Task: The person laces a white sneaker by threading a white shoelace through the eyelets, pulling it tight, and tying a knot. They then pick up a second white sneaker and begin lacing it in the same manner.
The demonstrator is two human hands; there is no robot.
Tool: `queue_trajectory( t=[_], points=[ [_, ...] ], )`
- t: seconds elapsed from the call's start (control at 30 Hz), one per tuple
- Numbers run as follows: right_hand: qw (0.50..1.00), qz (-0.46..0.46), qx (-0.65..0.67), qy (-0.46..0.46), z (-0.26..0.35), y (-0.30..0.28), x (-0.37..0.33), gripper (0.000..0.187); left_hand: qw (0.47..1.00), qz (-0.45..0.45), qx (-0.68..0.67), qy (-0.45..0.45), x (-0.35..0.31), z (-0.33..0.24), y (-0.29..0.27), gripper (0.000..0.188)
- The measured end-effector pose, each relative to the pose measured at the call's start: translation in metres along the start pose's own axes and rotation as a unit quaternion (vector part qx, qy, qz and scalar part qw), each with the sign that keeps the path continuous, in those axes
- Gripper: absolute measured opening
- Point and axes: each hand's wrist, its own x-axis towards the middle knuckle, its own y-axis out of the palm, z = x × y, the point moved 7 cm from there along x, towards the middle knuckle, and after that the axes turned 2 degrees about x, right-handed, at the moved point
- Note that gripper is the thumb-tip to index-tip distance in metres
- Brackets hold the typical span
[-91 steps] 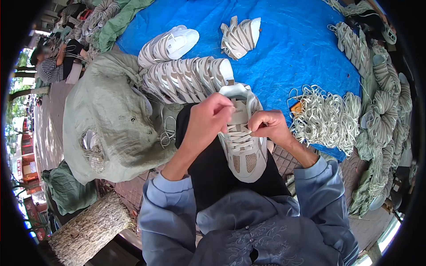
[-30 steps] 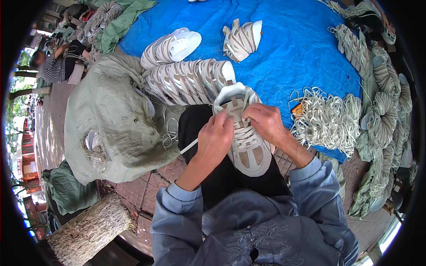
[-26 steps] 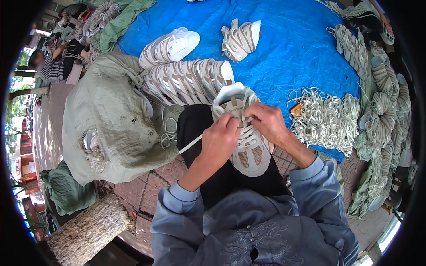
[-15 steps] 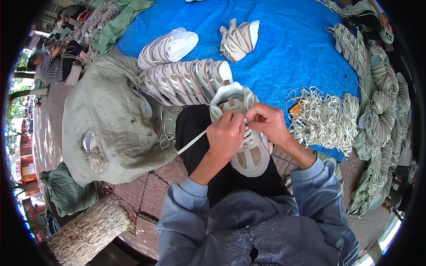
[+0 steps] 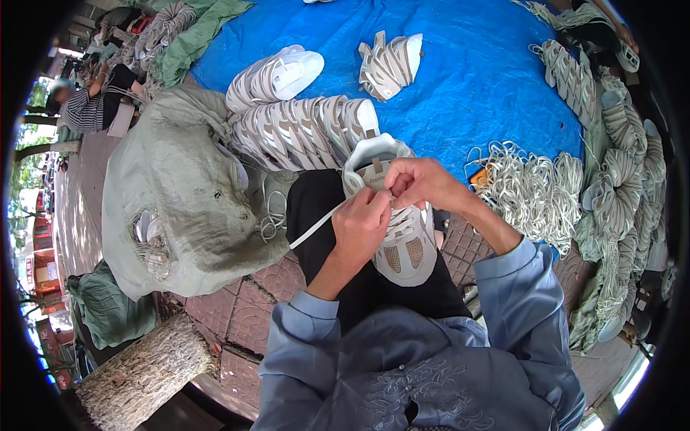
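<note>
Grip: a white flat lace (image 5: 313, 228) is pinched between the closed fingers of the left hand (image 5: 363, 223); the right hand (image 5: 417, 183) is closed on the lacing at the throat of a white and beige sneaker (image 5: 395, 215), though what exactly is held between its fingertips cannot be told.
Sneaker: it is laid on the person's black-trousered lap, directly under both hands, toe toward the body and heel collar away.
Lace: its free length is drawn taut from the left hand, down and to the left across the black trouser leg.
Open room: a little bare blue tarp (image 5: 460, 79) is seen beyond the hands; red brick paving (image 5: 237, 309) lies uncovered below and left of the grip.
Left of grip: a large grey-green woven sack (image 5: 180, 194) is pressed close against the left knee, so sideways room there is narrow.
Beyond grip: a row of white sneakers (image 5: 302, 129) is lined up just past the held shoe, with two smaller clusters farther out on the tarp.
Right of grip: a heap of loose white laces (image 5: 532, 190) is spread just past the right forearm; bundled laces (image 5: 625, 179) are piled along the far right edge.
Lower left: a tree stump (image 5: 140, 373) is stood well apart.
Surroundings: an outdoor paved ground is shown; another person in a striped top (image 5: 90, 108) is seated far to the upper left.
</note>
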Motion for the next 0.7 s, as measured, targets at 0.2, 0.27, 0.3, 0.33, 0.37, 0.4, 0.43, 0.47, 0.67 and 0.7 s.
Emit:
queue_trajectory(
  t=[0.2, 0.27, 0.3, 0.33, 0.37, 0.4, 0.43, 0.47, 0.67, 0.7],
  points=[
    [0.996, 0.010, 0.077, 0.041, -0.009, -0.005, -0.002, 0.023, 0.991, 0.023, -0.101, -0.082, 0.002, 0.015, -0.009, 0.014],
    [0.996, 0.007, 0.090, 0.028, -0.010, -0.005, -0.005, 0.023, 0.988, 0.011, -0.109, -0.111, 0.002, 0.027, -0.022, 0.012],
    [0.996, -0.010, 0.083, 0.035, -0.013, -0.007, -0.007, 0.023, 0.993, 0.040, -0.076, -0.081, 0.003, 0.025, -0.024, 0.013],
    [0.993, 0.017, 0.110, 0.028, -0.013, -0.003, -0.008, 0.024, 0.995, 0.064, -0.046, -0.053, 0.003, 0.023, -0.026, 0.014],
    [0.991, 0.033, 0.123, 0.031, -0.014, -0.001, -0.009, 0.025, 0.996, 0.080, -0.020, -0.026, 0.004, 0.021, -0.027, 0.015],
    [0.989, 0.052, 0.138, 0.026, -0.013, 0.002, -0.010, 0.026, 0.993, 0.102, 0.043, 0.035, 0.004, 0.014, -0.025, 0.017],
    [0.986, 0.060, 0.148, 0.042, -0.014, 0.003, -0.010, 0.025, 0.986, 0.130, 0.082, 0.065, 0.003, 0.010, -0.022, 0.018],
    [0.983, 0.071, 0.160, 0.051, -0.015, 0.005, -0.010, 0.025, 0.975, 0.159, 0.119, 0.095, 0.002, 0.006, -0.017, 0.020],
    [0.999, 0.036, -0.014, 0.021, -0.007, 0.000, -0.014, 0.021, 0.955, 0.208, 0.157, 0.145, 0.006, 0.001, -0.004, 0.016],
    [0.998, 0.028, -0.063, 0.006, -0.005, 0.001, -0.016, 0.020, 0.954, 0.208, 0.154, 0.150, 0.007, 0.002, -0.003, 0.015]
  ],
)
